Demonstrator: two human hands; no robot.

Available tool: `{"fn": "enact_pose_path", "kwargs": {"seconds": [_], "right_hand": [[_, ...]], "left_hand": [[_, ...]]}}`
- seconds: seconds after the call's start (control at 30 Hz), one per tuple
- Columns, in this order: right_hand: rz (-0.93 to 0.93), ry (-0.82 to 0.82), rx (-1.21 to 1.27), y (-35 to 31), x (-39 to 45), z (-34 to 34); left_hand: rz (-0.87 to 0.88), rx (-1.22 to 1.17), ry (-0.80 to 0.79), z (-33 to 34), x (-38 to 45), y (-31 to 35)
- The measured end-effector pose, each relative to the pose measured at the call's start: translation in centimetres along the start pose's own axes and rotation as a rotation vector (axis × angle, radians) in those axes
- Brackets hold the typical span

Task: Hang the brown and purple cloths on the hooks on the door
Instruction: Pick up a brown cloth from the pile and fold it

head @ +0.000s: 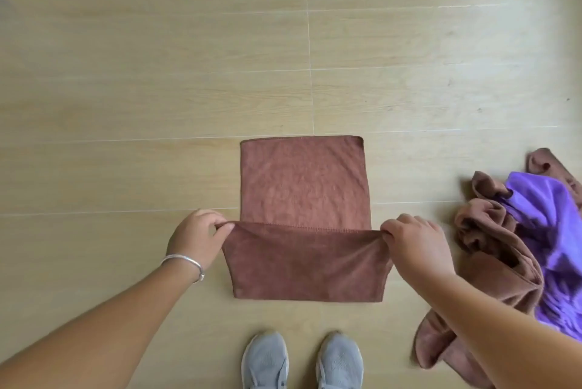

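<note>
A brown cloth (304, 187) lies flat on the wooden floor, its near part lifted and folded over. My left hand (196, 239) pinches the left corner of the lifted edge. My right hand (415, 247) pinches the right corner, and the edge is stretched taut between them. To the right, a purple cloth (548, 231) lies crumpled in a heap with more brown cloth (491, 250), partly behind my right forearm. No door or hooks are in view.
Pale wooden floor (157, 73) fills the view beyond and to the left of the cloth. My two grey shoes (302, 360) stand just behind the cloth's near fold. A silver bangle (185, 262) is on my left wrist.
</note>
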State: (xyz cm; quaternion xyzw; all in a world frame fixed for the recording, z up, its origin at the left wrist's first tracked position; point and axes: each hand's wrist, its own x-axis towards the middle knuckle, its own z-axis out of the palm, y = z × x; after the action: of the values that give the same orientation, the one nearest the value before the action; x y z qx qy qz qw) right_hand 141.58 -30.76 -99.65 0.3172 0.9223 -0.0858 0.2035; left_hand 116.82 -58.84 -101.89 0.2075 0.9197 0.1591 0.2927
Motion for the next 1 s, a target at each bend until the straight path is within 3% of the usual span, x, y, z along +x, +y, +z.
{"fn": "enact_pose_path", "kwargs": {"seconds": [0.2,0.33,0.43,0.5,0.6,0.87,1.0], "right_hand": [[0.053,0.228,0.069,0.3,17.0,0.5],[0.078,0.290,0.113,-0.8,24.1,4.4],[-0.169,0.301,0.060,-2.1,23.4,9.8],[-0.328,0.230,-0.018,-2.5,21.2,13.9],[-0.348,0.109,-0.095,-1.8,20.2,17.2],[-0.350,0.202,-0.064,-1.4,23.3,17.5],[-0.290,0.211,-0.143,-1.1,27.7,14.4]], "left_hand": [[0.066,-0.057,0.169,1.3,15.1,1.2],[0.114,0.150,0.258,5.1,21.8,1.6],[0.463,0.378,0.201,12.1,20.1,0.7],[0.588,0.501,0.129,16.6,17.7,-0.9],[0.612,0.593,0.078,18.4,18.0,-2.2],[0.673,0.707,0.072,16.3,23.7,-1.5],[0.577,0.706,0.099,15.1,26.8,0.7]]}}
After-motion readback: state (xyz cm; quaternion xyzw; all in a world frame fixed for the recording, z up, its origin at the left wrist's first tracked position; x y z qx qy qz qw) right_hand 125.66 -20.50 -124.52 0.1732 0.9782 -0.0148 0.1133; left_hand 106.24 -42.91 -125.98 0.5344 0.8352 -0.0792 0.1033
